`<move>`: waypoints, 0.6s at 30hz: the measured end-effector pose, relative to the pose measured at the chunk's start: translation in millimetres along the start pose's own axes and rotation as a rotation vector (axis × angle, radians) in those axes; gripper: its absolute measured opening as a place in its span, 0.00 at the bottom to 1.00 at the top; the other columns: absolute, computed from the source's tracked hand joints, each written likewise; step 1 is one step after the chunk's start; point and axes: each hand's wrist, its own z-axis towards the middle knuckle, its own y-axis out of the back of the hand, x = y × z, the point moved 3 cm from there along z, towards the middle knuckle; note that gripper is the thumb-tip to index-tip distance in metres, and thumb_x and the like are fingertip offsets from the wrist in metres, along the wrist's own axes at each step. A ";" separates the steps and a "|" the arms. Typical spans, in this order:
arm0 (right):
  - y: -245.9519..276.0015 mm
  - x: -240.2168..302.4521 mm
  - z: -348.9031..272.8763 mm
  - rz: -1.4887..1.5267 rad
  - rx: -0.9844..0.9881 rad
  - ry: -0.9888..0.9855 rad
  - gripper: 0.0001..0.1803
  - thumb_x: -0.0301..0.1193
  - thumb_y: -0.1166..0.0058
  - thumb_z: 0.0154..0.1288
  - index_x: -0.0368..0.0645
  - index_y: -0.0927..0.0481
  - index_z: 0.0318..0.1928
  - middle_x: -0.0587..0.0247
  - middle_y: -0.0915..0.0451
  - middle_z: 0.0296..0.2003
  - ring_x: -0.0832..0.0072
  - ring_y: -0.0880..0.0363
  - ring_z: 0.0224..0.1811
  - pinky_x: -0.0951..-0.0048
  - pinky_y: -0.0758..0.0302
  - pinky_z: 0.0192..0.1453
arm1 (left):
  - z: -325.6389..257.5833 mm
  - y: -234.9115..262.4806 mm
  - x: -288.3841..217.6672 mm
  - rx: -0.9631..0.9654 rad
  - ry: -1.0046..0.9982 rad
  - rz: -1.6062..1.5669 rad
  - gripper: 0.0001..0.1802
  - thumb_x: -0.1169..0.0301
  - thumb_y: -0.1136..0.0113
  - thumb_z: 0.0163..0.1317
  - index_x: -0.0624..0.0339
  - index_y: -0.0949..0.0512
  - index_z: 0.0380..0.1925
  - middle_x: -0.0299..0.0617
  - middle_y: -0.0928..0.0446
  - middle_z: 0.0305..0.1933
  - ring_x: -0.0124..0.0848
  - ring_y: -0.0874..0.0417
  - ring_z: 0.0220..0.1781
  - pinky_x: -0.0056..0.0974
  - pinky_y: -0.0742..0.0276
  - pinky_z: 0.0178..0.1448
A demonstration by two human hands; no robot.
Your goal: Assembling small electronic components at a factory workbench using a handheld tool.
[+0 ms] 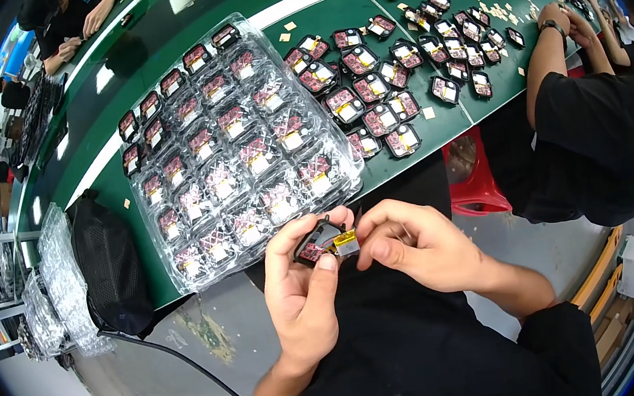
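Observation:
My left hand (304,305) grips a small black plastic housing (301,251), its thumb along the near edge and its fingers behind. Inside the housing are a reddish circuit board and thin wires. A flat silver battery (348,247) with yellow tape along one edge sticks out at the housing's right side. At that battery's right edge my right hand (424,247) has its fingers curled in a pinch; the exact contact of the fingertips is partly hidden. Just beyond my hands lies a clear plastic tray (256,245) with many similar housings in its pockets.
More open housings (371,88) are piled on the green table (320,16) right of the tray. Small pale pieces (506,0) lie scattered farther right. A black bag (109,265) stands at the left. Co-workers sit at right and far left; a red stool (479,179) is beside me.

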 end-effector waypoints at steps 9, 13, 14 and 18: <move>-10.9 -18.3 2.0 0.634 -0.042 -0.424 0.12 0.38 0.51 0.86 0.42 0.24 0.46 0.55 0.14 0.34 0.90 0.44 0.11 0.81 0.49 0.15 | -1.7 -6.0 -5.6 0.049 -0.065 0.292 0.20 0.89 0.54 0.75 0.73 0.29 0.65 0.61 0.28 0.74 0.43 0.24 0.74 0.41 0.18 0.69; -5.6 -14.4 -1.4 0.603 0.000 -0.401 0.11 0.38 0.51 0.86 0.43 0.24 0.46 0.55 0.13 0.38 0.89 0.44 0.12 0.81 0.48 0.16 | 2.6 0.4 1.2 0.056 -0.131 0.352 0.20 0.88 0.54 0.75 0.72 0.29 0.65 0.61 0.27 0.73 0.43 0.22 0.72 0.38 0.16 0.65; -4.8 -12.8 -2.2 0.595 0.028 -0.409 0.11 0.38 0.51 0.86 0.44 0.24 0.47 0.54 0.13 0.40 0.89 0.44 0.12 0.81 0.48 0.16 | 3.1 -0.3 1.7 0.075 -0.184 0.442 0.20 0.88 0.54 0.76 0.72 0.29 0.65 0.61 0.27 0.73 0.43 0.21 0.72 0.37 0.15 0.63; -7.7 -9.9 0.7 0.728 0.005 -0.571 0.11 0.39 0.52 0.86 0.44 0.25 0.49 0.53 0.13 0.43 0.88 0.44 0.11 0.81 0.49 0.16 | -0.4 -4.0 -2.7 0.053 -0.179 0.332 0.19 0.88 0.52 0.76 0.71 0.28 0.64 0.62 0.27 0.73 0.42 0.21 0.71 0.36 0.14 0.60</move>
